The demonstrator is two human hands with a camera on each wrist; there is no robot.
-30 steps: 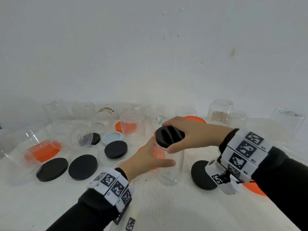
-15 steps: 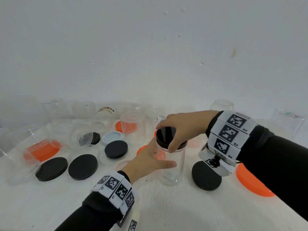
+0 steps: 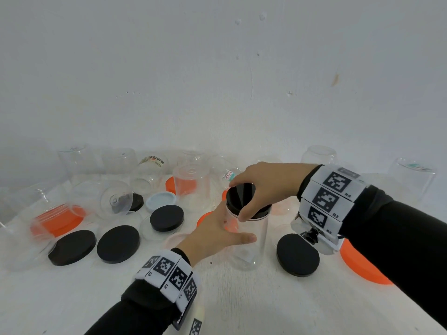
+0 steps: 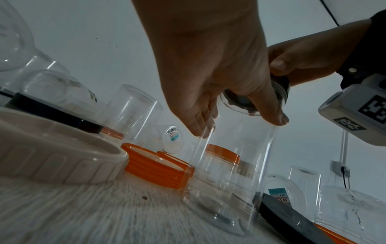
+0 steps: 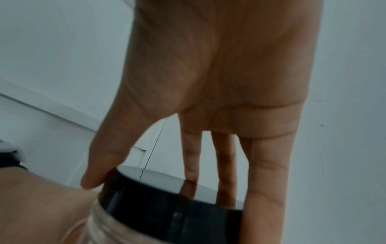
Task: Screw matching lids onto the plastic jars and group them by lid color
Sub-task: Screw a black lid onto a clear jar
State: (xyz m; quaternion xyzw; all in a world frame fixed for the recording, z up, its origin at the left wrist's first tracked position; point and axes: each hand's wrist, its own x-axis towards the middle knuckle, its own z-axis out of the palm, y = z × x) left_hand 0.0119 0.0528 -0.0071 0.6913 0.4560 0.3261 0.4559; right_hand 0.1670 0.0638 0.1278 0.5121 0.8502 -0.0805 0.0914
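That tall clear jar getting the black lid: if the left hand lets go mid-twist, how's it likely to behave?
The clear jar looks empty and thin-walled, so probably light. It's tall for its base, so the right hand twisting the black lid could likely spin or tip it. The left hand wraps its smooth wall, which may slip.

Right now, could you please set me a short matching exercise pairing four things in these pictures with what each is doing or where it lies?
Things:
1. left hand
2. right hand
3. pale blue lid
4. big orange lid

States:
a. grips the black lid on top of the jar
b. lies partly under the right sleeve
c. holds the clear jar by its side
d. lies on the table behind a loose black lid

Pairs: 1-c, 2-a, 3-d, 4-b
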